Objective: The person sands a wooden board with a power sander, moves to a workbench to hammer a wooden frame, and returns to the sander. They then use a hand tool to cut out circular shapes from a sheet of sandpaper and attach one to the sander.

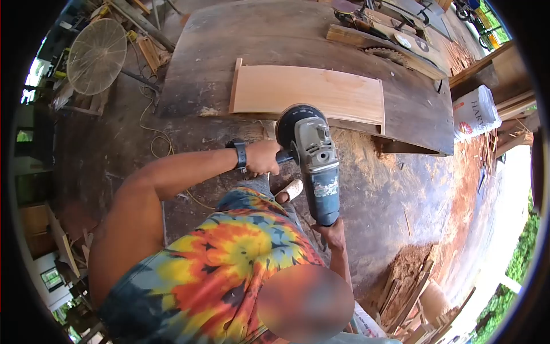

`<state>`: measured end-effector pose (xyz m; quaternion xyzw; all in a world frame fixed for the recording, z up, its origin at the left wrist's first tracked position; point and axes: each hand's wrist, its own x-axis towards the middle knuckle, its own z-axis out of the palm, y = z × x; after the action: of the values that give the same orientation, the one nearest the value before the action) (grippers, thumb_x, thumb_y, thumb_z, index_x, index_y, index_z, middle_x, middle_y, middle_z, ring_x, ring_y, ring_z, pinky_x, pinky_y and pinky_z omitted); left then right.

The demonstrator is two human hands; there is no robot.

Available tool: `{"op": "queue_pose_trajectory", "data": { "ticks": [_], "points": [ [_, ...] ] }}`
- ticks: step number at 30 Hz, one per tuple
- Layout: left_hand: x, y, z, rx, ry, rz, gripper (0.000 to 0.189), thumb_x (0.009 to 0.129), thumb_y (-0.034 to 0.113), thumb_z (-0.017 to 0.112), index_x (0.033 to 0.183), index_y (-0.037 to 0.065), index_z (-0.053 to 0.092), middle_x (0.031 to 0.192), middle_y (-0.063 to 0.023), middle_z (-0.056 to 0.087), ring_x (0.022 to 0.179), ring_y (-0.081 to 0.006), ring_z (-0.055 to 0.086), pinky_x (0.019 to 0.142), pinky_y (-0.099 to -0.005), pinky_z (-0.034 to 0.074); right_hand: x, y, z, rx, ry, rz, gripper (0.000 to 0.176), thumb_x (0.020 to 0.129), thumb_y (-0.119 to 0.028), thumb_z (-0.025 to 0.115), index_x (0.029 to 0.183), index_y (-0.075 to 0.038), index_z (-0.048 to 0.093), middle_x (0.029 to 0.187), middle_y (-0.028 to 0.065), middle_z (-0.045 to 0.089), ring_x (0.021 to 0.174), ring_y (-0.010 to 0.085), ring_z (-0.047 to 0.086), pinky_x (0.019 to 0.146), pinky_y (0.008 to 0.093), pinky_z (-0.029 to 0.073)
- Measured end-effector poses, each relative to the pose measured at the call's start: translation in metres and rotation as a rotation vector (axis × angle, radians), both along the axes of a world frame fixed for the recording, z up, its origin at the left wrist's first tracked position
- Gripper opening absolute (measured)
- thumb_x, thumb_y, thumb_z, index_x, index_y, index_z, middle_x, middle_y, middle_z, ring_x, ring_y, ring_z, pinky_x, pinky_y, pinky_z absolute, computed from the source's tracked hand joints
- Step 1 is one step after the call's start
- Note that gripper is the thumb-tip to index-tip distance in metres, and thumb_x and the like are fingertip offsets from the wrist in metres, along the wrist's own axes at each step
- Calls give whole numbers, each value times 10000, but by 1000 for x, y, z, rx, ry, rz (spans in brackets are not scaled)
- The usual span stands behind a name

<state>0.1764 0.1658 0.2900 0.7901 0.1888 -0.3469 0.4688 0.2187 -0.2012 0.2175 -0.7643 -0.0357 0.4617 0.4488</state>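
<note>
Both my hands hold a blue and grey angle grinder (323,178) with a dark round disc (295,119) at its front end. My left hand (263,157), below a dark wristwatch, is closed round the side handle. At the rear end of the grinder's body, my right hand (332,234) grips it, its fingers partly hidden underneath. The disc overlaps the near edge of a pale wooden panel (309,89) in this view. That panel, with a narrow strip along each end, lies on a large brown worktable (209,43).
A round mesh fan (97,56) stands left of the table, near a yellowish cord (166,140) on the floor. A circular saw blade (387,54) shows among timber at the table's far right. A white sack (475,112) sits on the right; offcuts (407,292) and sawdust lie lower right.
</note>
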Motion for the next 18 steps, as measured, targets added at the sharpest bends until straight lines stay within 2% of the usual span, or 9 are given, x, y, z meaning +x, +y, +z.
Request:
{"op": "queue_pose_trajectory", "data": {
  "ticks": [1, 3, 4, 6, 8, 10, 11, 14, 18],
  "points": [
    [-3, 7, -18, -8, 1, -11, 321, 737, 154, 746, 1013, -2, 702, 698, -191, 690, 560, -279, 682, 537, -388, 545, -2, 8, 2, 10, -178, -45, 434, 589, -143, 855, 949, 52, 710, 871, 106, 739, 799, 178, 673, 750, 363, 531],
    [-12, 16, -54, 180, -383, 0, 348, 729, 203, 760, 1017, 14, 710, 854, -237, 709, 777, -390, 702, 695, -439, 558, 9, 12, -1, -37, -218, -12, 429, 585, -140, 852, 939, 60, 716, 868, 108, 745, 804, 183, 683, 752, 366, 540],
    [-9, 28, -60, 174, -385, -19, 348, 729, 203, 760, 1017, 14, 710, 854, -237, 709, 777, -390, 702, 695, -439, 558, 17, 20, -5, -66, -266, 11, 425, 580, -138, 849, 930, 67, 721, 864, 111, 751, 810, 188, 693, 755, 369, 548],
    [-9, 40, -44, 257, -321, 167, 375, 728, 243, 774, 1016, 11, 711, 951, -250, 697, 943, -444, 656, 809, -466, 533, 36, 53, 27, -143, -240, 34, 425, 587, -164, 841, 920, 73, 723, 851, 146, 751, 809, 218, 720, 743, 381, 555],
    [-13, 63, -57, 280, -390, 178, 374, 733, 252, 789, 1012, 14, 715, 927, -252, 702, 910, -432, 672, 790, -458, 537, 56, 89, 38, -335, -317, 220, 435, 598, -201, 830, 921, 68, 718, 832, 202, 737, 818, 276, 741, 743, 401, 556],
    [-14, 91, -54, 316, -493, 319, 340, 692, 221, 775, 941, 5, 694, 827, -239, 699, 838, -430, 683, 762, -482, 542, 69, 127, 45, -314, -331, 247, 432, 606, -216, 825, 919, 63, 718, 830, 218, 730, 826, 300, 741, 748, 409, 554],
    [-17, 105, -52, 309, -507, 353, 344, 700, 233, 791, 946, 10, 705, 849, -243, 700, 848, -434, 682, 760, -479, 542, 73, 146, 46, -279, -349, 287, 431, 614, -231, 820, 917, 58, 718, 828, 233, 723, 834, 324, 742, 754, 417, 553],
    [-30, 154, -61, 400, -370, 327, 333, 716, 235, 800, 958, 20, 720, 859, -242, 702, 863, -429, 681, 764, -466, 542, 80, 200, 45, -315, -268, 408, 505, 636, -341, 807, 1013, -12, 735, 921, 241, 730, 921, 381, 717, 818, 444, 555],
    [-26, 192, -35, 398, -308, 366, 319, 732, 230, 799, 968, 26, 730, 875, -248, 701, 877, -427, 678, 764, -464, 539, 81, 248, 42, -261, -221, 460, 563, 631, -392, 821, 1036, -10, 735, 937, 245, 731, 932, 384, 716, 832, 449, 553]
  ]
}}
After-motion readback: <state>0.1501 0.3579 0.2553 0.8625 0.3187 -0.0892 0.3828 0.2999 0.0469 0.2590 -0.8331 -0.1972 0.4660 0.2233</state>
